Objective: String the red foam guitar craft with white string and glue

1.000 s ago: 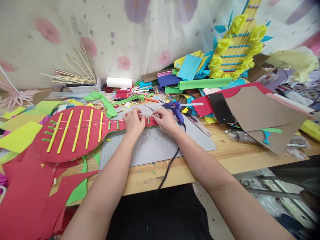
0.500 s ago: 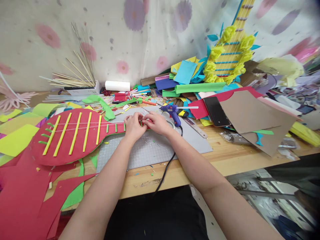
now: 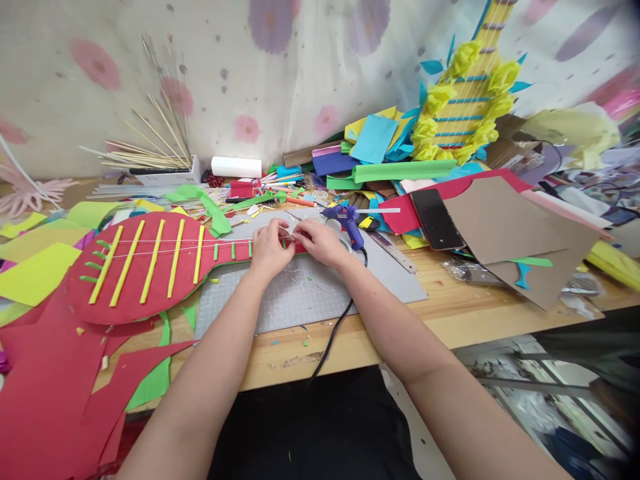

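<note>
A red lute-shaped craft piece (image 3: 135, 303) lies across the left of the table, with yellow strips on its round body and short green strips along its neck. White strings (image 3: 167, 241) run over the body toward my hands. Above the neck, my left hand (image 3: 271, 248) pinches the string with thumb and forefinger. My right hand (image 3: 319, 241), fingers curled in a pinch, meets it from the right at the same string. The fingertips hide the exact point of hold. Under both hands lies a grey cutting mat (image 3: 300, 300).
A purple glue gun (image 3: 349, 223) with a white stick stands right of my hands, its black cord (image 3: 333, 333) trailing to the front edge. Beyond are a metal ruler (image 3: 395, 253), a phone (image 3: 436, 220) and brown sheets (image 3: 500, 220). A yellow flowered instrument (image 3: 463, 120) leans behind.
My hands have parted slightly, with the fingertips lifted a little off the neck. The whole view has shifted slightly; the lute and the tools stay in place.
</note>
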Available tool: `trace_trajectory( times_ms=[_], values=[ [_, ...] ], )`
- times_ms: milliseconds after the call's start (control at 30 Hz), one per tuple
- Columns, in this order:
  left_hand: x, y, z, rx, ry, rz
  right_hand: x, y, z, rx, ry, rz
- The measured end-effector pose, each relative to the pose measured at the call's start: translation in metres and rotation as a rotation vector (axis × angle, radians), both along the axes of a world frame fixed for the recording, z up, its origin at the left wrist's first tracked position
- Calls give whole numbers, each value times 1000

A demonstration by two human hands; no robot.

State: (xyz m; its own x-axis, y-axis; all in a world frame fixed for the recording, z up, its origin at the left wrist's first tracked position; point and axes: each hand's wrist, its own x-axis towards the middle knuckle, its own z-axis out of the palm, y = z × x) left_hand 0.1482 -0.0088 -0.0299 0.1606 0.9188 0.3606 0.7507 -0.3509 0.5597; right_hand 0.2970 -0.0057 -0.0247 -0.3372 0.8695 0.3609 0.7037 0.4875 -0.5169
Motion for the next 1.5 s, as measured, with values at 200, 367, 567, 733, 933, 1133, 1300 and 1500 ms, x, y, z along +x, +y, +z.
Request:
trace_trajectory(
  times_ms=[200, 367, 567, 733, 933, 1133, 1300, 1500],
  values=[
    [0, 0, -2, 35, 60, 6, -1, -2, 1, 29, -104, 1],
    [0, 1, -4, 58, 50, -4, 0, -6, 3, 40, -153, 5],
    [0, 2, -4, 26, 32, -5, 0, -4, 1, 68, -144, -36],
    [1, 2, -5, 15, 13, -4, 1, -3, -1, 58, -138, -64],
    [3, 1, -7, 51, 81, 29, 1, -5, 0, 80, -162, -7],
    [4, -2, -4, 85, 143, -4, 2, -5, -1, 104, -176, 22],
    [2, -1, -6, 86, 100, 4, 2, -4, -3, 106, -165, -14],
    [1, 2, -6, 147, 138, -23, 0, 0, -4, 112, -168, -78]
  ],
)
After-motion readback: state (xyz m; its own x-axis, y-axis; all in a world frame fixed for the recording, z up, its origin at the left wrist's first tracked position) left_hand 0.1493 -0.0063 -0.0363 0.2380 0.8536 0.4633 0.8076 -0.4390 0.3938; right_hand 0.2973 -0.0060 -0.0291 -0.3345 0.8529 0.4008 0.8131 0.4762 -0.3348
